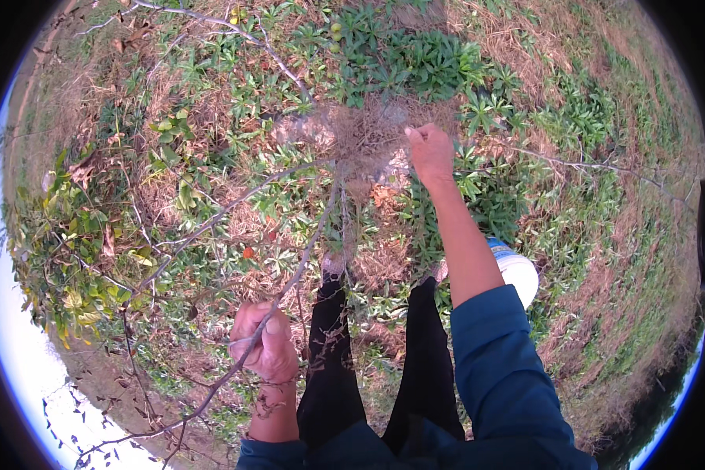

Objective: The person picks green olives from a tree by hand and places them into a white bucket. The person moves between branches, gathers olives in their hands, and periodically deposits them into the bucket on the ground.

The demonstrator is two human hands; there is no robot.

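My left hand (264,341) is at the lower middle, its fingers curled behind a thin grey branch (291,282); whether it grips this branch or a finer twig is unclear. The branch bends from the lower left up towards a blurred tangle of dry, fine twigs (367,129) at the upper middle. My right hand (432,150) reaches forward to the right edge of that tangle, thumb and fingers pinched together; what lies between them is too small to tell. Below the right forearm, partly hidden by it, is a white bucket (520,276) with a blue band.
Bare branches (211,220) spread to the left, one (605,167) to the right. A leafy bush (76,252) stands at the left. Small green fruits (335,36) and yellow ones (235,17) show near the top. Weeds and dry grass surround my feet.
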